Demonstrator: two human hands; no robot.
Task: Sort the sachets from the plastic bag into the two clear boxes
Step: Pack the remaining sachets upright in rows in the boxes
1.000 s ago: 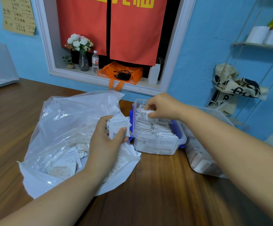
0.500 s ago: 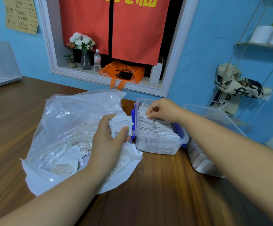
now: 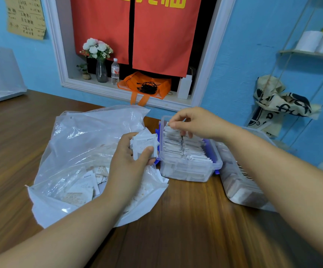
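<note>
A big clear plastic bag (image 3: 75,144) lies open on the wooden table, with white and brownish sachets (image 3: 79,190) inside. My left hand (image 3: 126,165) hovers over the bag's right side and grips a small stack of white sachets (image 3: 145,145). Just right of it stands a small clear box with blue latches (image 3: 187,171), packed with upright white sachets. My right hand (image 3: 193,122) is over the box's far end, fingertips pinched down among the sachets there. A second, larger clear box (image 3: 241,188) holding brownish sachets sits further right, partly hidden by my right forearm.
The wooden table (image 3: 185,219) runs to a blue wall. A window ledge behind holds a flower vase (image 3: 100,70), a water bottle (image 3: 115,71) and an orange bag (image 3: 147,86). A clear bin (image 3: 0,74) stands at far left. A patterned cloth bag (image 3: 278,105) hangs at right.
My right hand set the white sachet it held into the small box and its fingers now press among the packed sachets. My left hand kept its stack.
</note>
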